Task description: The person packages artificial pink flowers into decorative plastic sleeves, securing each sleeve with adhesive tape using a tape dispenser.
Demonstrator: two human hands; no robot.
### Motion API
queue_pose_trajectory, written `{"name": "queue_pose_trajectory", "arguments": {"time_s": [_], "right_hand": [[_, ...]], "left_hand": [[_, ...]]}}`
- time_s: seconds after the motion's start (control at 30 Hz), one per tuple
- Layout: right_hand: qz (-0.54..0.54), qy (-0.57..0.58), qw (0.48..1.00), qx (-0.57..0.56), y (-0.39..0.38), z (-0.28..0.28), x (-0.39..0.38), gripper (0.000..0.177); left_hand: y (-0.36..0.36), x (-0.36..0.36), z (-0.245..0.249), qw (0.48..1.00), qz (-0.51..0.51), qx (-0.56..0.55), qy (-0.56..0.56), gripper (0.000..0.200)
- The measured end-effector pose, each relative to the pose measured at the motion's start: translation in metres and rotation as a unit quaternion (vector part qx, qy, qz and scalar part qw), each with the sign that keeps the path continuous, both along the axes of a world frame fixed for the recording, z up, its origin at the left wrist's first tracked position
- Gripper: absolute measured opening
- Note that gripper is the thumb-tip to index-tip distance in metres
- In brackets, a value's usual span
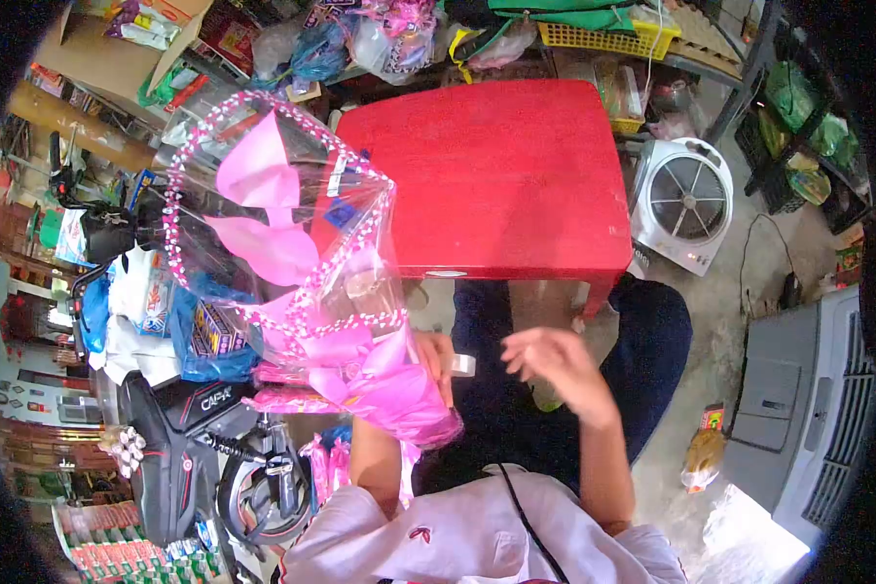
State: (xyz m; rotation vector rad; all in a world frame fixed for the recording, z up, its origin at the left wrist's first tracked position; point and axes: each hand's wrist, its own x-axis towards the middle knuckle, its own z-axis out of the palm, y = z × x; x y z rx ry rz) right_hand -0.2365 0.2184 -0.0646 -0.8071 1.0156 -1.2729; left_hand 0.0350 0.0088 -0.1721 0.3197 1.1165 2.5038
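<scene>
Two bare hands are at work above the lap of a seated person in a white shirt (pixel 438 530) and dark trousers (pixel 652 341). The left hand (pixel 437 364) is closed around the lower, gathered part of a pink bouquet (pixel 375 375), some of its fingers hidden behind the folds. The bouquet is tilted, its narrow end toward the person's body and its wide top leaning up and to the left, in front of the near left corner of a red table (pixel 487 175). Clear wrapping (pixel 180 238), edged with a band of small pink and white marks, spreads around the large pink petals. A white roll (pixel 463 366), which looks like tape, sits right at the left hand's fingers. The right hand (pixel 560 370) is raised just beside it, palm side partly down, fingers loosely bent and slightly spread; they are blurred, so whether the fingertips pinch anything cannot be told. Right of the table stands a white box fan (pixel 686 200) on the floor, and beyond the far edge is a yellow basket (pixel 608 39). On the left, a black motorbike (pixel 170 467) stands near a blue plastic bag (pixel 214 365).
</scene>
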Motion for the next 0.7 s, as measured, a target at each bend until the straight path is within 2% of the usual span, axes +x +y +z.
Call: {"name": "queue_pose_trajectory", "arguments": {"time_s": [0.07, 0.1, 0.17, 0.2, 0.37, 0.47, 0.7], "right_hand": [[0.001, -0.099, 0.995, 0.007, 0.009, -0.016, 0.024, 0.049], [-0.014, -0.106, 0.994, 0.002, 0.013, -0.017, 0.031, 0.047], [-0.038, -0.086, 0.995, -0.017, 0.02, -0.006, 0.034, 0.033], [-0.044, -0.082, 0.995, -0.023, 0.022, -0.003, 0.034, 0.028], [-0.074, -0.011, 0.997, -0.003, 0.021, 0.018, 0.036, 0.028], [-0.098, 0.03, 0.994, -0.034, 0.02, 0.011, 0.041, 0.035], [-0.162, -0.003, 0.987, 0.006, 0.024, 0.003, 0.046, 0.034]], "left_hand": [[-0.002, -0.004, 0.002, 0.999, -0.028, -0.014, 0.007, 0.055], [0.019, -0.022, 0.054, 0.992, 0.059, 0.017, 0.108, 0.055], [0.035, -0.035, 0.091, 0.966, 0.161, 0.034, 0.198, 0.051], [0.039, -0.036, 0.097, 0.959, 0.192, 0.018, 0.207, 0.052], [0.041, -0.022, 0.091, 0.956, 0.231, -0.115, 0.138, 0.055], [0.043, -0.015, 0.097, 0.949, 0.243, -0.173, 0.105, 0.058], [0.05, -0.015, 0.103, 0.933, 0.255, -0.245, 0.059, 0.065]]}}
